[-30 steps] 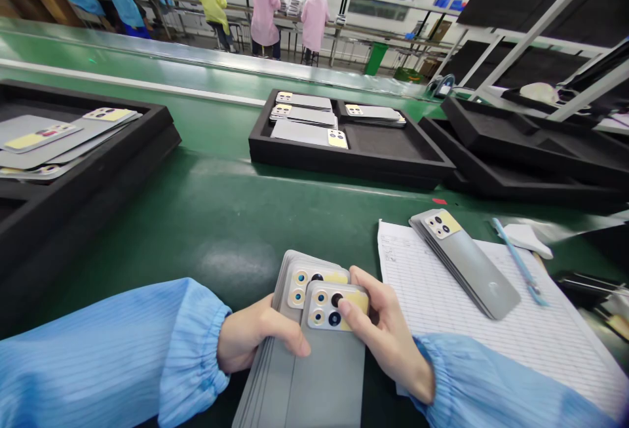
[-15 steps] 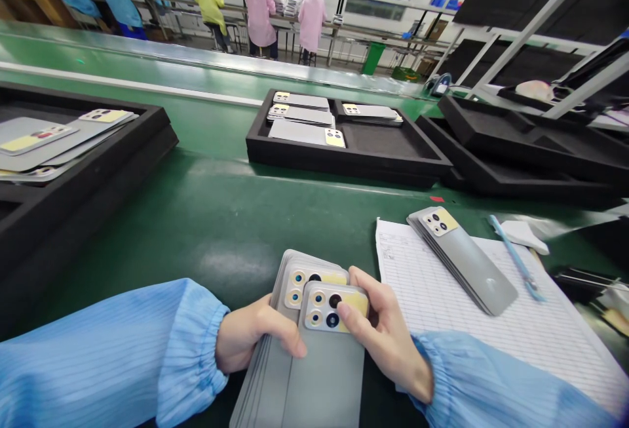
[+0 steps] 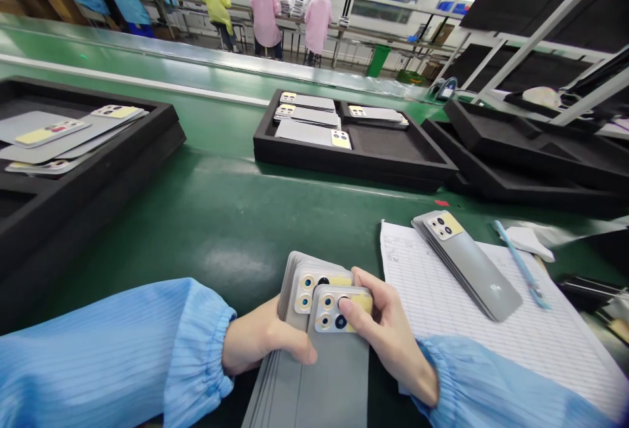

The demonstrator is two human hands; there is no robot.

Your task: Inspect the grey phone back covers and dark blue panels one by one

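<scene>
My left hand (image 3: 270,339) is closed around a stack of grey phone back covers (image 3: 289,369), thumb lying on top and fingers hidden beneath. The covers are fanned slightly, their camera ends pointing away from me. My right hand (image 3: 386,330) pinches the top phone back cover (image 3: 339,375) by its camera end, thumb on the lens block, which carries a yellow film. This cover lies shifted to the right over the stack. To the right, another small pile of phone back covers (image 3: 472,267) rests slanted on a ruled paper sheet (image 3: 407,284).
A black foam tray (image 3: 354,169) with piles of covers stands at the middle back; another black tray (image 3: 147,146) with covers is at left. Stacked black trays (image 3: 531,146) sit at right. A light blue pen (image 3: 521,261) lies on the paper. Several people work at a far bench.
The whole view has shifted slightly, so everything appears a little further right. Both hands keep their hold; the top cover sits almost the same over the stack.
</scene>
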